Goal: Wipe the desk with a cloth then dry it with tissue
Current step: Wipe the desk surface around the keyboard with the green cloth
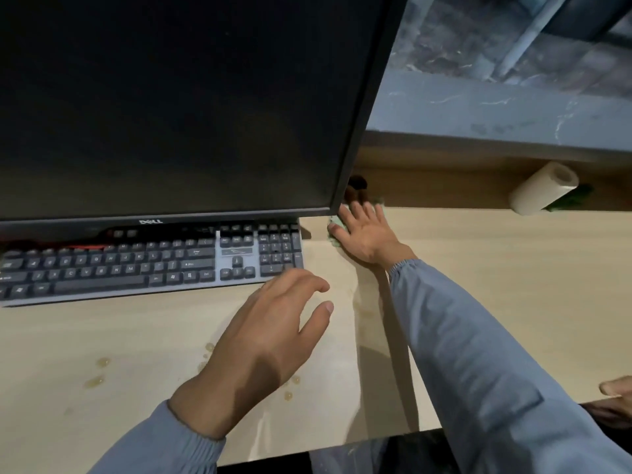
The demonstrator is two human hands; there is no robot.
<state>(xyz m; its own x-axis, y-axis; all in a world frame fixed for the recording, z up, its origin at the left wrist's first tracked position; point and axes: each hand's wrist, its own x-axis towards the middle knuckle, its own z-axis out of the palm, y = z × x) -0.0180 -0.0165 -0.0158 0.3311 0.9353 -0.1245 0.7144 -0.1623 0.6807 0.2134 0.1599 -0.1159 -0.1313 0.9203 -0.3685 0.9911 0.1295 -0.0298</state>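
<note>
- On my feed the right hand (364, 234) lies flat, fingers straight and spread. It presses a green cloth (333, 219) onto the wooden desk (496, 285).
- The cloth is almost hidden under that palm. Only its edges show beside the thumb and past the fingertips. It sits at the back of the desk, just off the lower right corner of the Dell monitor (171, 97).
- The left hand (270, 340) grasps nothing. Its fingers are loosely bent and relaxed, near the right end of the dark keyboard (136, 265). I cannot tell whether it touches the desk or hangs just above it.
- Amber droplets (99, 371) sit on the desk near the front edge, left of the left hand, and a few more show around that wrist.
- I can see a wet sheen (357, 302) on the wood between the two arms.
- A tissue roll (540, 189) lies tilted at the far right of the desk, against the back panel and well apart from both hands.
- Both arms wear grey-blue sleeves (478, 354).
- Another person's fingertips (615, 388) show at the right edge of the view, by the desk's front edge.
</note>
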